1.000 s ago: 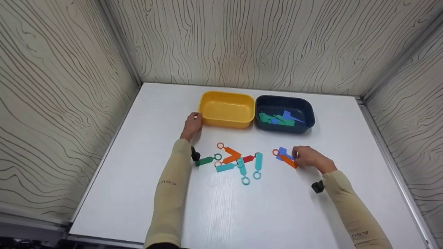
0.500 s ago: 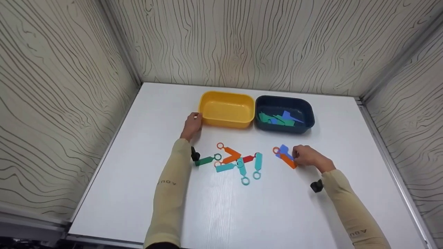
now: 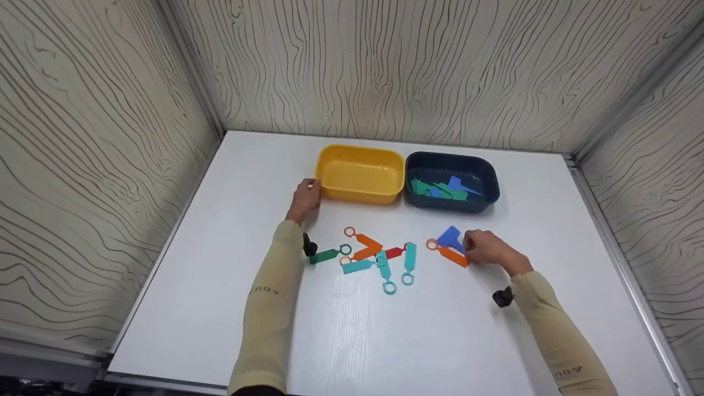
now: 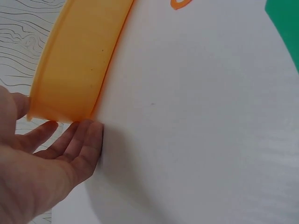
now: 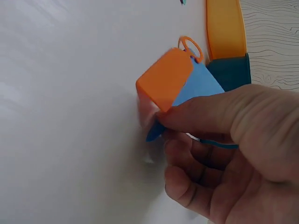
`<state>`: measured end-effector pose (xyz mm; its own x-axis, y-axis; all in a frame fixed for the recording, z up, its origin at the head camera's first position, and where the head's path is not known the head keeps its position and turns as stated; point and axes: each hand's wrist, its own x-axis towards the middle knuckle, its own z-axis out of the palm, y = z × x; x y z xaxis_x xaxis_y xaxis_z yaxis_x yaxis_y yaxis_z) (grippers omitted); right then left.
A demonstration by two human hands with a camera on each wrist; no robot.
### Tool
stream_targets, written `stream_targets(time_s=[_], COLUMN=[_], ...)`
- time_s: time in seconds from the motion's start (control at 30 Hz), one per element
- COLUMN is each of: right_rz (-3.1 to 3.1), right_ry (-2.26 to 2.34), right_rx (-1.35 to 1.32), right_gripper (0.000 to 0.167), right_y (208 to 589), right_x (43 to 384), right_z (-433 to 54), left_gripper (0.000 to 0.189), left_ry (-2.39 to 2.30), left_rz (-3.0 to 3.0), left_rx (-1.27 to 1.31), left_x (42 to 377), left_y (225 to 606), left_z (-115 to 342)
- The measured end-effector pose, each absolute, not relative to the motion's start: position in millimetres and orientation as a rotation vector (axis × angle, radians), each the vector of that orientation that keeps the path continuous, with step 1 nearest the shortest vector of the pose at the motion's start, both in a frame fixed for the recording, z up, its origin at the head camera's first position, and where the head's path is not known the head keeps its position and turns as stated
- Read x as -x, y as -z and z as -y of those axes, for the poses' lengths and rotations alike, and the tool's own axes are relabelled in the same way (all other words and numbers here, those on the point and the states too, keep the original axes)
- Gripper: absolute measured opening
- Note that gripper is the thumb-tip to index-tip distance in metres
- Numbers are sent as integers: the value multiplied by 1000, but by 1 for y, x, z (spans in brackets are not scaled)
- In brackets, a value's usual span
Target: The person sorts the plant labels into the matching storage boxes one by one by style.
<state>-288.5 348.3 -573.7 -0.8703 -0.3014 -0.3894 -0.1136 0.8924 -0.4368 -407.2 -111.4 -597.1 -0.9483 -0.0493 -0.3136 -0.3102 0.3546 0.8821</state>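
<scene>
My left hand (image 3: pixel 306 199) rests at the left end of a yellow bin (image 4: pixel 77 65). In the left wrist view its fingertips touch the end wall, with the thumb at the rim. My right hand (image 3: pixel 484 247) pinches the narrow stem of a blue plant label (image 5: pixel 198 86) between thumb and fingers. The label's broad head points away from the hand, and its pointed tip pokes out below the thumb. An orange ring tag (image 5: pixel 166 77) overlaps the blue label, one corner right at the thumb tip. Part of the blue stem is hidden by the thumb.
A dark blue bin (image 3: pixel 478 204) holding several green and blue labels stands right of the yellow bin. Mid-table lie a green ring tag (image 3: pixel 325 256), orange tags (image 3: pixel 369 242), a red tag (image 3: pixel 394 252) and turquoise tags (image 3: pixel 411 256). Wood-patterned panels (image 3: pixel 374 71) enclose the table.
The blue label has turned and tilted in my right hand, its head showing more fully. The orange ring tag has shifted slightly left. My left hand stays at the yellow bin.
</scene>
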Motion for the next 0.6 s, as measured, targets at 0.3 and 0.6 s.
stream_targets(time_s=[0.3, 0.6], right_rz=[-2638, -2693], right_ry=[630, 662], right_rx=[285, 309], right_gripper=[9, 10], right_y=[572, 557], right_x=[292, 303], right_z=[-350, -352], left_gripper=[54, 53], left_ry=[-1571, -1574], left_rz=[-2334, -2370], left_rx=[397, 364], left_x=[408, 407], left_y=[594, 594], left_z=[112, 111])
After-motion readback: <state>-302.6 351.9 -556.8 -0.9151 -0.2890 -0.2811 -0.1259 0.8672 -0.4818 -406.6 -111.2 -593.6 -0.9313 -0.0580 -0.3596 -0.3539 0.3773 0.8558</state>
